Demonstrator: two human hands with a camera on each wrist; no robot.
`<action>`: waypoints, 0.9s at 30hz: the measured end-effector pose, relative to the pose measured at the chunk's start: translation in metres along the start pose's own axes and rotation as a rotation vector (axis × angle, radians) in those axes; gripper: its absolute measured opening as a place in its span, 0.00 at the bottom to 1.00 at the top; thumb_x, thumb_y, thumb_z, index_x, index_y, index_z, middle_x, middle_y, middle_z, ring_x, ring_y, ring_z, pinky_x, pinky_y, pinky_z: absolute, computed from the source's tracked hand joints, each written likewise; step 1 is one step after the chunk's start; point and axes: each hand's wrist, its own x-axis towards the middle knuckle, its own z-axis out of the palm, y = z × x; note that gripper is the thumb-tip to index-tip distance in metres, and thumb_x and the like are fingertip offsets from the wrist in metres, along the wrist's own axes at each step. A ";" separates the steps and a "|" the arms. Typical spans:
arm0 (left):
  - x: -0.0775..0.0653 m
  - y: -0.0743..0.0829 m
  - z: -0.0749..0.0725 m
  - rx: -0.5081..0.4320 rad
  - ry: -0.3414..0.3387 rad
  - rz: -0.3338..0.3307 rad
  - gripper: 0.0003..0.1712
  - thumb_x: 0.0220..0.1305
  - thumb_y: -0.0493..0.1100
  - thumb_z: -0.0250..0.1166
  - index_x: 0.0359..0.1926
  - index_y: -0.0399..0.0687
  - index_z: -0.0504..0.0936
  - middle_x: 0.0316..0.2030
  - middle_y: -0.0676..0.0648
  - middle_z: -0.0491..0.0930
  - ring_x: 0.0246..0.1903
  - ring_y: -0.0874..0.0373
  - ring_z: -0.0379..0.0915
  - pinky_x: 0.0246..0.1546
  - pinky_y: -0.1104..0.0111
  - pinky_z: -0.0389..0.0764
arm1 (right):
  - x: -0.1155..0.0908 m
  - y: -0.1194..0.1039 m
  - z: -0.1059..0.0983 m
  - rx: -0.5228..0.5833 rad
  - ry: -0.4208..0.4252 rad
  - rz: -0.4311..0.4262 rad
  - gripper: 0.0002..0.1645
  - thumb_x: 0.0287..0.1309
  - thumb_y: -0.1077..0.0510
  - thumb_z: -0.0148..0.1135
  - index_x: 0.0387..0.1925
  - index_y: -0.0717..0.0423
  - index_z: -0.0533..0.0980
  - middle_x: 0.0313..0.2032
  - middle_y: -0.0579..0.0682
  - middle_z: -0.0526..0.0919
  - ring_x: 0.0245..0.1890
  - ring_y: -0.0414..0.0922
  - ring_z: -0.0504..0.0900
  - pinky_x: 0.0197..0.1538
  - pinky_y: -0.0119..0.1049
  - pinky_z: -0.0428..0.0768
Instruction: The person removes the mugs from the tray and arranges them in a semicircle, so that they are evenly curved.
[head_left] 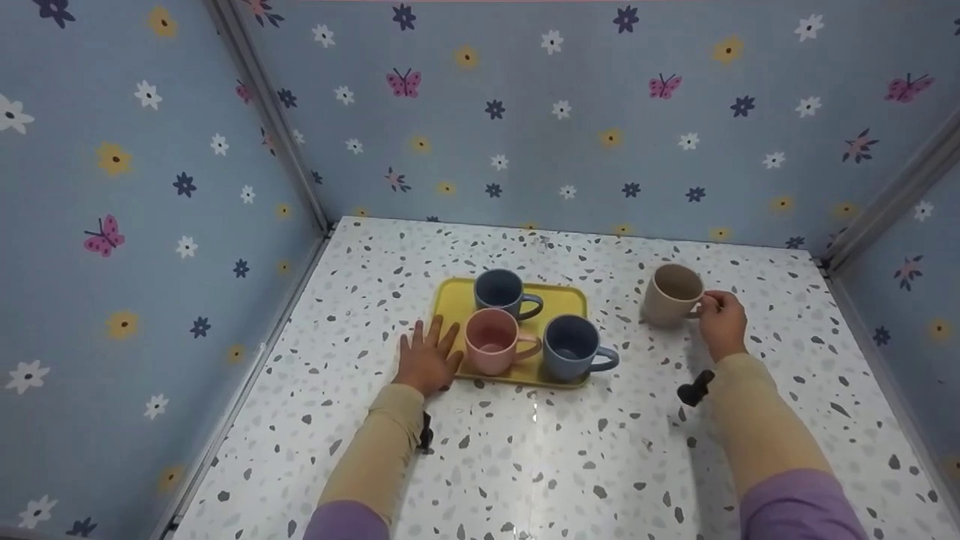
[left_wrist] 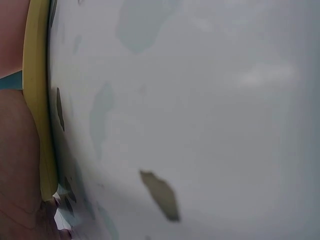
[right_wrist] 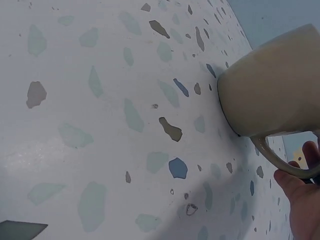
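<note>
My right hand [head_left: 724, 322] pinches the handle of a beige mug [head_left: 667, 300] to the right of the tray. In the right wrist view the thumb and fingers [right_wrist: 295, 192] are at the handle, and the beige mug [right_wrist: 270, 85] has its base at or just above the tabletop; I cannot tell which. My left hand [head_left: 429, 360] lies with spread, straight fingers over the left edge of a yellow tray [head_left: 454, 300]. On the tray stand a pink mug [head_left: 489, 352], a blue mug [head_left: 499, 289] behind it and another blue mug [head_left: 571, 352] at the right, handles pointing right.
The speckled white table [head_left: 525, 465] is bounded by a flowered back wall [head_left: 525, 112] and a left side panel [head_left: 150, 300]. Another panel [head_left: 930, 285] stands at the right. The front-right blue mug's handle juts past the tray's edge.
</note>
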 end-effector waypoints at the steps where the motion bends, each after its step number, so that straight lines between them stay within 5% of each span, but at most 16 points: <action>1: 0.000 0.001 0.000 -0.004 0.004 0.000 0.35 0.79 0.62 0.43 0.80 0.60 0.53 0.80 0.42 0.45 0.76 0.31 0.37 0.72 0.35 0.42 | 0.000 0.001 -0.001 0.002 0.004 0.005 0.27 0.81 0.51 0.36 0.71 0.61 0.63 0.63 0.59 0.70 0.62 0.50 0.70 0.61 0.42 0.74; 10: 0.005 -0.003 0.009 0.039 0.012 0.018 0.35 0.78 0.62 0.42 0.80 0.60 0.54 0.80 0.42 0.45 0.76 0.31 0.38 0.71 0.34 0.44 | 0.004 0.009 -0.010 -0.023 0.009 -0.026 0.27 0.81 0.52 0.35 0.71 0.62 0.63 0.70 0.61 0.67 0.70 0.53 0.64 0.69 0.49 0.68; 18: 0.007 -0.004 0.007 0.040 -0.029 -0.008 0.36 0.79 0.64 0.40 0.81 0.62 0.50 0.81 0.43 0.42 0.77 0.32 0.35 0.72 0.35 0.41 | 0.003 0.002 -0.020 0.070 -0.045 0.001 0.31 0.81 0.48 0.36 0.77 0.56 0.56 0.76 0.58 0.57 0.74 0.52 0.60 0.73 0.47 0.64; 27: 0.005 -0.002 0.005 0.021 -0.030 -0.013 0.36 0.79 0.63 0.41 0.81 0.62 0.51 0.80 0.43 0.42 0.77 0.32 0.35 0.72 0.35 0.41 | -0.015 -0.021 -0.031 0.108 0.071 -0.040 0.36 0.78 0.39 0.38 0.77 0.53 0.57 0.77 0.54 0.58 0.78 0.48 0.51 0.76 0.45 0.58</action>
